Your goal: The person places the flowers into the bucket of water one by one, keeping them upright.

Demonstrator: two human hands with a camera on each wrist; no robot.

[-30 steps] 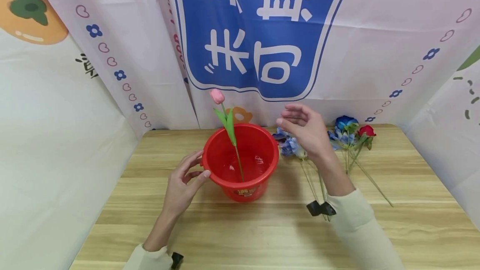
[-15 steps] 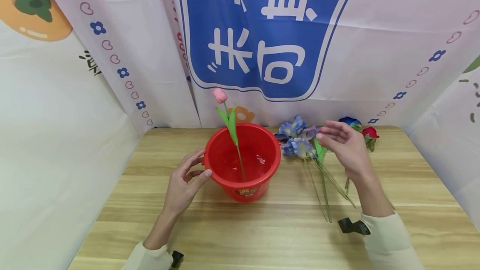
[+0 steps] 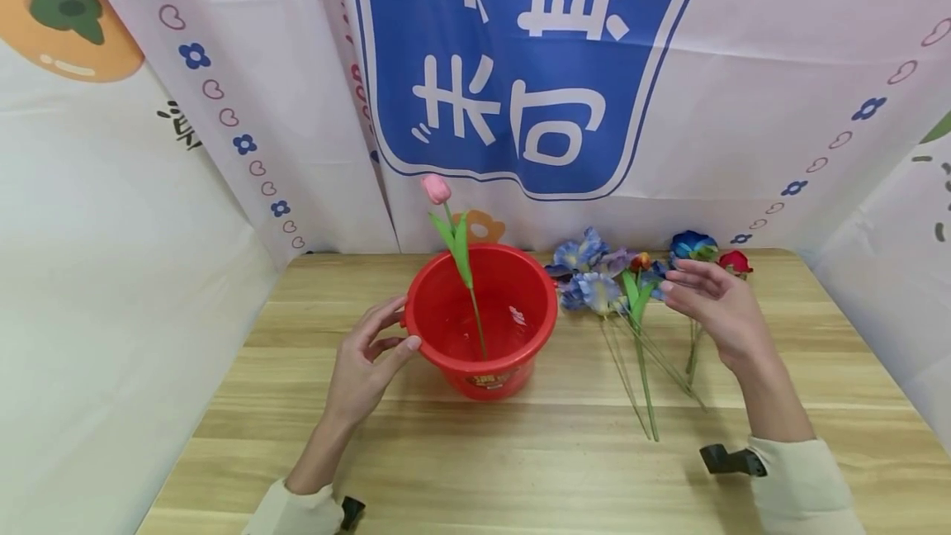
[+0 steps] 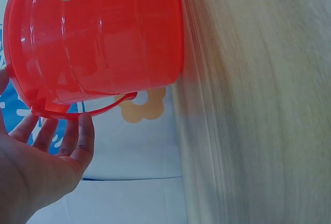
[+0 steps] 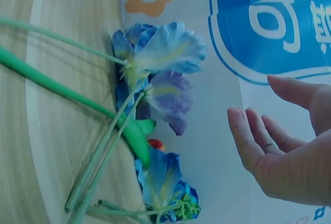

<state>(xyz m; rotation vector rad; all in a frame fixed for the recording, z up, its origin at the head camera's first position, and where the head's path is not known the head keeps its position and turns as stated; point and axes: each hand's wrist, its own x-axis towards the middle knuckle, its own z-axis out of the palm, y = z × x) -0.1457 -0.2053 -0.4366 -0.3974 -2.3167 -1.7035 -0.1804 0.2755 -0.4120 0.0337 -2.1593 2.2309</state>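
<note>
A red bucket (image 3: 494, 382) stands upright on the table, with a single pink tulip (image 3: 437, 188) leaning inside it. My left hand (image 3: 364, 366) holds the bucket at its left rim. In the left wrist view, the fingertips touch the red handle (image 4: 106, 107) and the thumb lies by the rim. Over the flowers on the right hovers my right hand (image 3: 716, 308), fingers loosely bent and holding nothing. Beneath and beside it lie blue irises (image 3: 597, 291), an orange-red tulip (image 3: 641, 261) with green leaves, a blue rose (image 3: 693, 243) and a red rose (image 3: 735, 262), partly hidden.
The wooden table (image 3: 475, 469) ends at the back against a white printed cloth (image 3: 319, 147), with more cloth along both sides. Long flower stems (image 3: 645, 386) reach toward the table's front, right of the bucket.
My right hand has moved away from the bucket to the right, over the flowers, uncovering the irises and the orange-red tulip. The left hand, bucket and pink tulip keep their places.
</note>
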